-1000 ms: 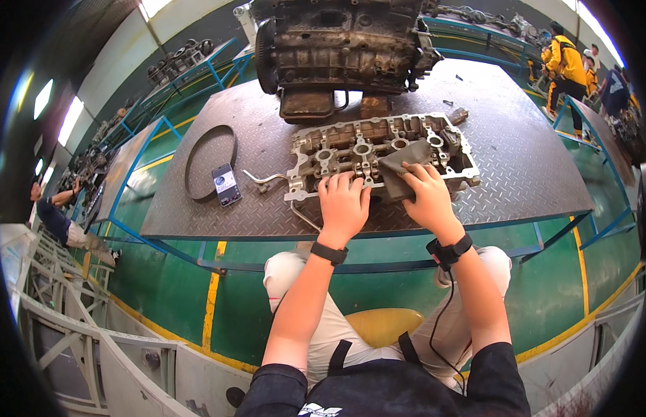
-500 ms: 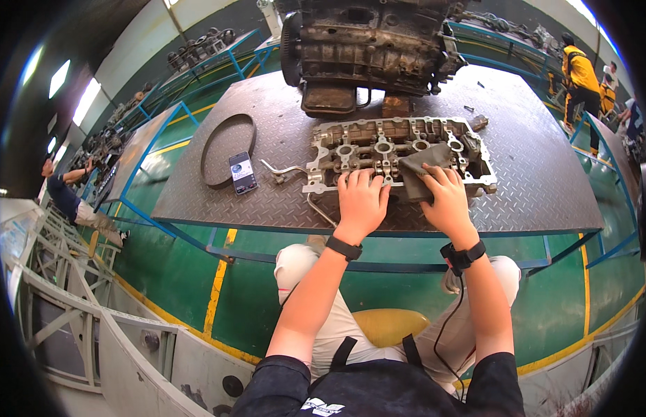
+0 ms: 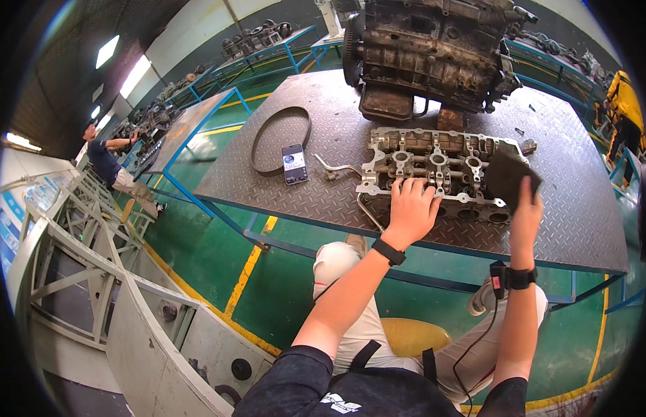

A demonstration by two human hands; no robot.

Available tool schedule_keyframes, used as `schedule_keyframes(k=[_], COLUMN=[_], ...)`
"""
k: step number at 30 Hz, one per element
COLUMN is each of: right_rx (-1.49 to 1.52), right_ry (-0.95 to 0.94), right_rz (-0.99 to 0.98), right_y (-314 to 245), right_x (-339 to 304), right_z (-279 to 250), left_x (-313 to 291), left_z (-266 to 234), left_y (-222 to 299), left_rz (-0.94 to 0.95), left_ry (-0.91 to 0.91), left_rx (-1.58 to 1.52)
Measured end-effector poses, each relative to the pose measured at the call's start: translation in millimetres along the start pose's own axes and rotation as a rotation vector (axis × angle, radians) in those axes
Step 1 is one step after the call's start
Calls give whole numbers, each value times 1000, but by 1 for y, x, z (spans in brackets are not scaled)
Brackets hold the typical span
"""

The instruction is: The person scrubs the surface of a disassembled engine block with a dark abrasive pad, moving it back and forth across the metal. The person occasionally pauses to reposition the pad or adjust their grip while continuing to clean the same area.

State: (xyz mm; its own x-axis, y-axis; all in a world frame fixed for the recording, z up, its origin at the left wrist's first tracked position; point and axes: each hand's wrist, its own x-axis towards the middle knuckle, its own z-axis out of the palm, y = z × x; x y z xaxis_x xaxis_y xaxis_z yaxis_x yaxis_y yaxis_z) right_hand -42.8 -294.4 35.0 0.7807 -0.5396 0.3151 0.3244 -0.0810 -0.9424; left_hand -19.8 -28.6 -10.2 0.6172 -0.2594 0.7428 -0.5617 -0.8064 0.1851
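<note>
A metal cylinder head (image 3: 438, 160) with a row of round bores lies on the table in front of me. My left hand (image 3: 412, 212) rests on its near edge, fingers stretched forward over the rim and nothing grasped. At the right end, my right hand (image 3: 526, 217) is closed on a dark grey cloth (image 3: 507, 178). That cloth hangs over the cylinder head's right end and covers part of it; whether it touches the metal I cannot tell. The fingers of my right hand are partly blurred.
Behind stands a large dirty engine block (image 3: 434, 59) on the steel-plate table (image 3: 239, 184). To the left lie a black belt loop (image 3: 255, 149), a phone (image 3: 293, 164) and a bent metal pipe (image 3: 338, 167). One person (image 3: 111, 163) stands far left, another in yellow (image 3: 625, 104) far right.
My right hand has moved right with the cloth, from the cylinder head's middle right to its right end. My left hand stays on the near edge. The view has turned left.
</note>
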Motion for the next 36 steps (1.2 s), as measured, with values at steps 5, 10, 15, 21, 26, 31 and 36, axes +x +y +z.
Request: schedule_keyframes(k=[5, 10, 15, 21, 26, 31, 36], right_rx=[169, -518, -983, -1006, -968, -917, -1001], right_ry=[193, -104, -520, -515, -516, -447, -469], right_rz=[-363, -790, -741, -728, -711, -668, -752], right_y=[-12, -18, -11, 6, 6, -2, 10], right_x=[5, -23, -45, -40, -31, -19, -30], right_z=[-18, -6, 9, 10, 10, 11, 14], left_x=[0, 2, 1, 1, 0, 1, 4], left_z=[0, -1, -1, 1, 0, -3, -7], left_y=[1, 1, 1, 1, 1, 1, 3], left_rz=[-7, -19, -11, -5, -5, 2, 29], left_ry=[-14, -29, -10, 2, -2, -11, -37], left_rx=[13, 20, 40, 20, 12, 37, 87])
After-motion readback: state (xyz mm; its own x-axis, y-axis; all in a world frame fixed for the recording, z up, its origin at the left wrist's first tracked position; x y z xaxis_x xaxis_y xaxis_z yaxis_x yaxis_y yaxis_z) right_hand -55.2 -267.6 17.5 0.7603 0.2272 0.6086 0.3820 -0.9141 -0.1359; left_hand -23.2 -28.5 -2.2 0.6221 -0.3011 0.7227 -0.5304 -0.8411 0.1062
